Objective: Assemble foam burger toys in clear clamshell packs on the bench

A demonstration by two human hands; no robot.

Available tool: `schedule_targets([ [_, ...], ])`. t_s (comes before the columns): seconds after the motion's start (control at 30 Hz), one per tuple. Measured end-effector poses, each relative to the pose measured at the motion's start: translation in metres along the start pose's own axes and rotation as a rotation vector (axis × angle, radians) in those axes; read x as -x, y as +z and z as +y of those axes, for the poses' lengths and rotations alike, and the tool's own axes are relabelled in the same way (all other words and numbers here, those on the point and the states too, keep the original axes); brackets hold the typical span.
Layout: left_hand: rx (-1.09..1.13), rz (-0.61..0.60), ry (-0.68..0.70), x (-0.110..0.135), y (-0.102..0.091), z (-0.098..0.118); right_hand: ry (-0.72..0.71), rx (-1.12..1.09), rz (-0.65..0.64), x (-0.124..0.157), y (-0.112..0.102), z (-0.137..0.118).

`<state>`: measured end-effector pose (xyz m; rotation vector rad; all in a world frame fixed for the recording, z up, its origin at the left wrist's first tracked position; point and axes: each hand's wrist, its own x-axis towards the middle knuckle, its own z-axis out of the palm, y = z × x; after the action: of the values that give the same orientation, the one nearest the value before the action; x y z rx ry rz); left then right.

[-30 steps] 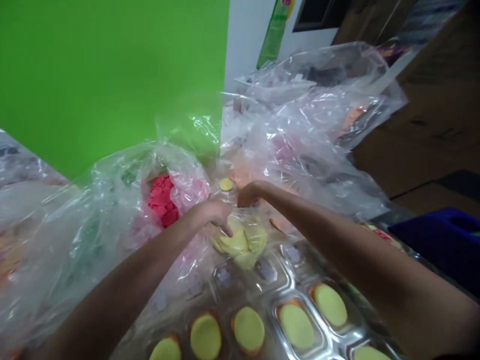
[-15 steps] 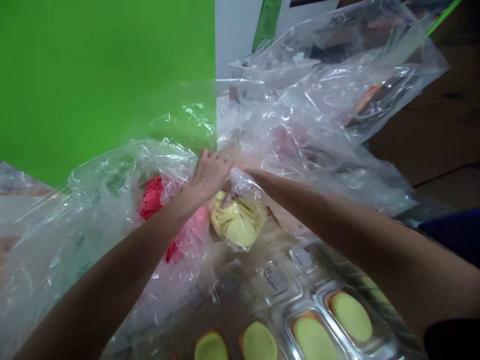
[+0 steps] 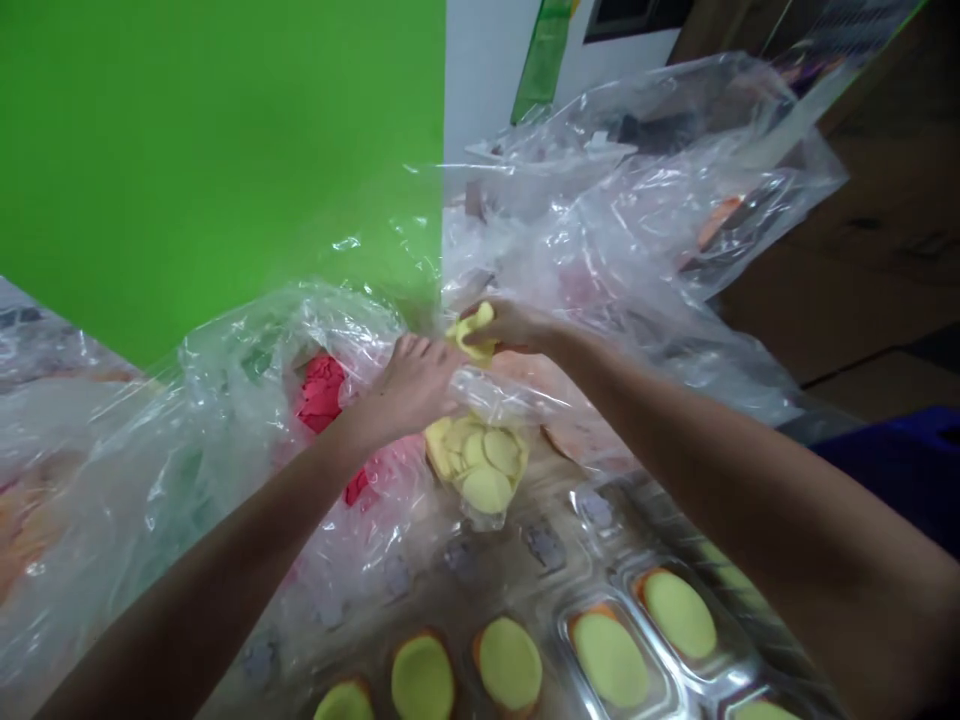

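In the middle of the head view, my left hand (image 3: 421,378) is closed on the edge of a clear plastic bag (image 3: 517,392). Pale yellow oval pieces (image 3: 489,465) lie loosely stacked inside that bag. My right hand (image 3: 517,327), just past the bag's mouth, pinches a few bent yellow pieces (image 3: 477,325); their exact number cannot be made out. Nearer to me, a clear moulded plastic tray (image 3: 559,625) has yellow ovals (image 3: 609,655) in its compartments, each over an orange piece. Small greyish items (image 3: 546,546) sit in other compartments.
Left of my left hand, another clear bag (image 3: 225,350) holds red pieces (image 3: 321,392). More crumpled plastic (image 3: 637,210) spreads at the back right. A large green panel (image 3: 210,150) stands behind on the left. Something blue (image 3: 892,470) lies at the right edge.
My right hand has come out of the bag with yellow pieces in its fingers. The pieces left in the bag lie looser. My left hand stays at the bag's edge.
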<state>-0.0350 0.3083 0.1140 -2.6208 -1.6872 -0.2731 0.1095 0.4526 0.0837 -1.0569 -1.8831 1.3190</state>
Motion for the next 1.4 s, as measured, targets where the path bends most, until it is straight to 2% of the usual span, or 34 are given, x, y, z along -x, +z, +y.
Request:
schedule_targets([
  [0.07, 0.277, 0.033, -0.078, 0.016, -0.008, 0.006, 0.028, -0.125, 0.013, 0.008, -0.006, -0.015],
  [0.17, 0.762, 0.215, -0.381, 0.032, -0.02, 0.011, -0.009, -0.301, 0.045, 0.035, -0.005, -0.037],
  [0.23, 1.065, 0.305, -0.525, 0.039, -0.026, 0.012, -0.042, -0.376, 0.018, 0.062, 0.006, -0.049],
  [0.3, 1.327, 0.284, -0.529, 0.051, -0.031, 0.015, -0.074, -0.434, -0.05, 0.093, 0.025, -0.059],
  [0.4, 1.534, 0.243, -0.475, 0.087, -0.037, 0.025, -0.114, -0.525, -0.183, 0.139, 0.06, -0.068],
  [0.47, 1.565, 0.307, -0.51, 0.121, -0.039, 0.034, -0.117, -0.522, -0.252, 0.164, 0.083, -0.073],
  [0.53, 1.578, 0.392, -0.603, 0.158, -0.039, 0.044, -0.082, -0.494, -0.292, 0.184, 0.107, -0.077],
  [0.7, 1.437, 0.563, -0.878, 0.248, -0.028, 0.066, 0.135, -0.38, -0.453, 0.221, 0.176, -0.082],
  [0.9, 0.883, 0.678, -1.281, 0.354, 0.01, 0.102, 0.249, -0.365, -0.716, 0.271, 0.278, -0.067],
  [1.03, 0.969, 0.904, -1.487, 0.412, 0.035, 0.115, 0.451, -0.43, -0.886, 0.303, 0.332, -0.057],
  [1.1, 0.971, 1.029, -1.558, 0.436, 0.042, 0.11, 0.526, -0.405, -0.937, 0.312, 0.346, -0.056],
  [1.13, 0.931, 1.055, -1.591, 0.447, 0.044, 0.105, 0.549, -0.373, -0.958, 0.315, 0.35, -0.056],
  [1.2, 0.765, 0.987, -1.626, 0.465, 0.046, 0.092, 0.585, -0.308, -0.975, 0.316, 0.353, -0.055],
  [1.23, 0.65, 0.89, -1.619, 0.472, 0.047, 0.085, 0.608, -0.281, -0.958, 0.315, 0.353, -0.055],
  [1.3, 0.385, 0.62, -1.564, 0.483, 0.049, 0.072, 0.658, -0.259, -0.886, 0.312, 0.35, -0.055],
  [1.37, 0.149, 0.365, -1.505, 0.488, 0.053, 0.065, 0.711, -0.316, -0.821, 0.309, 0.348, -0.058],
  [1.4, 0.054, 0.279, -1.491, 0.49, 0.055, 0.063, 0.737, -0.372, -0.805, 0.308, 0.349, -0.06],
])
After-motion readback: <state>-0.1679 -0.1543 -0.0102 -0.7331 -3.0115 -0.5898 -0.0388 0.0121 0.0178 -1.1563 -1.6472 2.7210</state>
